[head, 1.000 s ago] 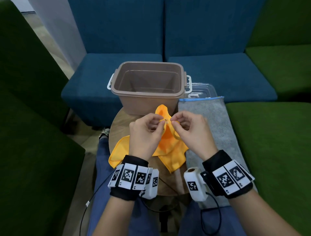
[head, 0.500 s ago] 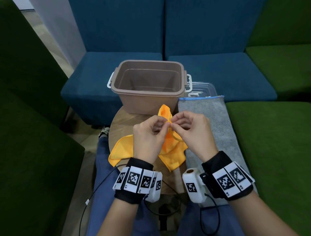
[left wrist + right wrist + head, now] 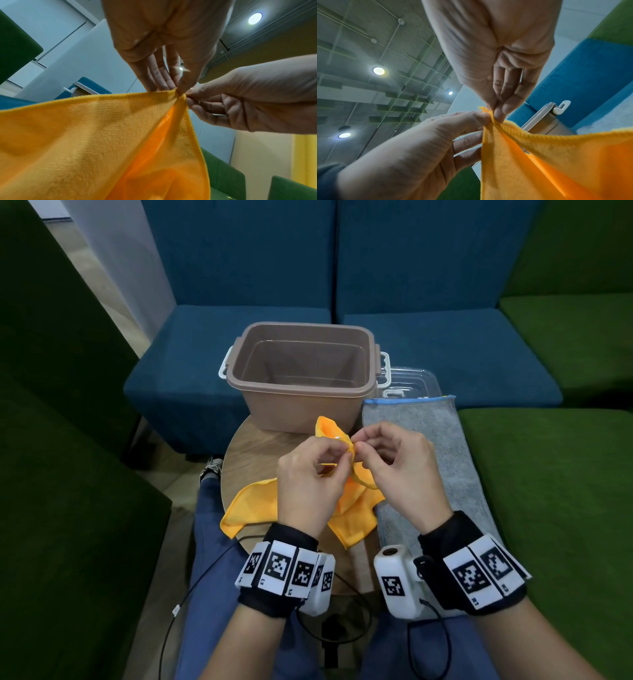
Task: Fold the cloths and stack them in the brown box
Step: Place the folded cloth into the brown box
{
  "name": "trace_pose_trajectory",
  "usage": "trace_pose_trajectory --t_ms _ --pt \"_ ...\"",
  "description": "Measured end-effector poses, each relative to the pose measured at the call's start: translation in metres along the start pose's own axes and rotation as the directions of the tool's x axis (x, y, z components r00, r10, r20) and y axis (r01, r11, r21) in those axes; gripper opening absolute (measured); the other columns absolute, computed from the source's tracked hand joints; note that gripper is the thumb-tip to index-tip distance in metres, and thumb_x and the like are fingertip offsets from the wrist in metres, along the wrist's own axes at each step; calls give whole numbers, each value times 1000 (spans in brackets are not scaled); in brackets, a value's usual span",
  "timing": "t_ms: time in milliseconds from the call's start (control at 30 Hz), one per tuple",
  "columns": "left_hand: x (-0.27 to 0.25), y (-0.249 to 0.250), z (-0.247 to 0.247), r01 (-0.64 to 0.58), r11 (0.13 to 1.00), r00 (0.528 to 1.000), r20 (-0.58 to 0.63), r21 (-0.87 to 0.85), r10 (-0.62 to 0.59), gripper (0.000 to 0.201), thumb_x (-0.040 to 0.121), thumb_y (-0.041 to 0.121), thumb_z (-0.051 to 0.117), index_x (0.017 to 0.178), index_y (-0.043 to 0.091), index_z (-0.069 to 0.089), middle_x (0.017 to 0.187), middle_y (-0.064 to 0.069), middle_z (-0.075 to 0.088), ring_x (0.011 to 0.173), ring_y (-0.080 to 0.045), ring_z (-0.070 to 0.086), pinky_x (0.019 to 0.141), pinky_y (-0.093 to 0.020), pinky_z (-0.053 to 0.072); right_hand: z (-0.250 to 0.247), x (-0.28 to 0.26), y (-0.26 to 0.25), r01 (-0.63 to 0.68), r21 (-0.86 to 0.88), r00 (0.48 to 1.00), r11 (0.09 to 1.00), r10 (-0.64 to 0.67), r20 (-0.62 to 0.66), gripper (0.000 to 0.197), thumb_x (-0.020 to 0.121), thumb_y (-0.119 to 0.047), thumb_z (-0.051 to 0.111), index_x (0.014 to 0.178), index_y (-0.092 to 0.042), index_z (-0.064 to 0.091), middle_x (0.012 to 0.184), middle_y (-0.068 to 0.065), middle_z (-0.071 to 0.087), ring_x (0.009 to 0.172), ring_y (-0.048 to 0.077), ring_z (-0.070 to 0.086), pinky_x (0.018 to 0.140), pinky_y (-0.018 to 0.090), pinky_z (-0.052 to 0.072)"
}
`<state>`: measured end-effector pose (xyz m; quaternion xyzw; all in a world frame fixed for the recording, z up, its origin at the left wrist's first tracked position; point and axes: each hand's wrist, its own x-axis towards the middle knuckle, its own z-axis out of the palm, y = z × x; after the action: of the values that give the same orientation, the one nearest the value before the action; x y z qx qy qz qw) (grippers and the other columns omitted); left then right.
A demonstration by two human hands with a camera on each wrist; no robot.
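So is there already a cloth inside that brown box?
No, the brown box shows only its bare bottom in the head view, while both hands pinch the orange cloth in front of it.

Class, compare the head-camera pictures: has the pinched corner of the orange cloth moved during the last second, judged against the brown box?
Yes, slightly. Both hands have raised the orange cloth corner away from the person, closer to the brown box front wall.

Both hands raised, fingertips meeting

Left hand (image 3: pixel 310 474) at 9 o'clock and right hand (image 3: pixel 397 467) at 3 o'clock each pinched with thumb and forefinger, remaining fingers loosely curled
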<state>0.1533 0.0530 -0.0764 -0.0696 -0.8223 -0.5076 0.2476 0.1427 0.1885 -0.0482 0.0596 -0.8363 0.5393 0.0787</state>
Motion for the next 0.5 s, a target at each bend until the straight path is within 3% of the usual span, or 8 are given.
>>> trace_pose_trajectory --t_ms 100,200,333,400,500 --pt "1 -3 1 -55 998 998 44 43 54 4 79 7 72 79 11 73 79 5 70 71 -4 64 65 -21 54 -1 1 1 -4 12 1000 1000 4 17 1 87 -14 70 87 -13 71 79 -6 72 74 5 68 70 21 56" --pt "3 -5 -3 -68 998 991 112 16 66 11 83 7 71 90 13 76 90 8 73 83 0 66 76 -17 53 -6 7 4 -15 2 998 1000 15 62 5 85 -9 70 88 -13 71 79 -2 72 74 8 68 70 20 55" --pt "-6 -7 -16 -71 996 974 210 -51 80 14 88 11 66 99 13 75 99 7 71 93 -3 65 83 -20 51 -12 10 2 30 -84 995 996 -22 100 15 79 -6 65 79 -21 67 73 1 68 53 10 56 55 18 42" --pt "-7 -15 -28 -6 997 980 200 -79 21 13 89 15 64 96 13 74 95 6 71 91 -7 66 80 -26 53 -16 11 -3 54 -109 994 993 -44 100 18 77 -6 62 76 -24 64 70 2 64 44 8 45 50 18 35" --pt "4 -35 -48 20 999 988 153 31 -25 14 87 17 60 94 15 72 94 7 71 87 -4 65 79 -32 54 -23 17 -9 95 -80 993 992 -89 72 21 75 -2 58 73 -21 66 66 -4 59 48 12 46 52 23 36"
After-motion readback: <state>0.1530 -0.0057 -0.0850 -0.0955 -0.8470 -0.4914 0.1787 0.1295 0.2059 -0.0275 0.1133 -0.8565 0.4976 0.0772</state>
